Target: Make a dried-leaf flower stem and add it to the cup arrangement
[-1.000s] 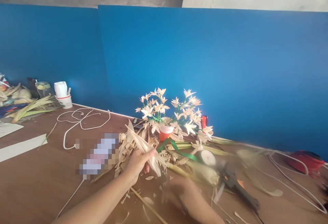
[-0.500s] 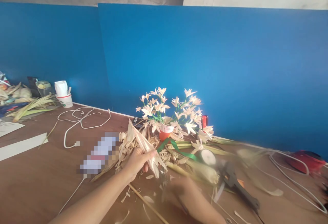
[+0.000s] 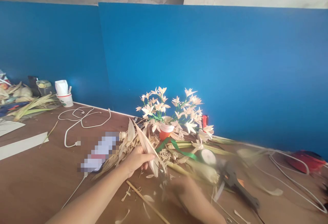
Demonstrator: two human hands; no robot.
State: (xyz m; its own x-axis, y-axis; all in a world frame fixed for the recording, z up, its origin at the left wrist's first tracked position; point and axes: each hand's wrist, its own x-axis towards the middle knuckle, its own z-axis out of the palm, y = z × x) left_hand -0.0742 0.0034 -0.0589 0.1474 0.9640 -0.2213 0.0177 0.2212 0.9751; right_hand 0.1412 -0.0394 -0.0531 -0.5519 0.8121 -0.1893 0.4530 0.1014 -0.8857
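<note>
My left hand [image 3: 140, 159] pinches a pale dried corn husk [image 3: 146, 142] between thumb and fingers, its pointed tip up and to the left. At the husk's lower end is my right hand [image 3: 183, 191], smeared and partly see-through in the picture. It is closed on what looks like a pair of scissors [image 3: 163, 178], whose blurred metal blades reach toward the husk. Small husk scraps [image 3: 148, 198] and a thin stick [image 3: 146, 201] lie on the table below. Just behind stands an orange and white pot [image 3: 166, 131] with husk flowers [image 3: 157, 107] on green stems.
A glue gun [image 3: 237, 186], a white roll [image 3: 208, 156] and green ribbon [image 3: 183, 150] lie to the right among husks. At the left are a blurred-out phone [image 3: 98, 155], a white cable [image 3: 67, 138] and a paper cup [image 3: 64, 99]. A blue partition [image 3: 205, 53] closes off the back.
My left hand has turned the husk slightly, and its tip has shifted a little to the right, apart from another husk piece behind. My right hand stays about where it was.
</note>
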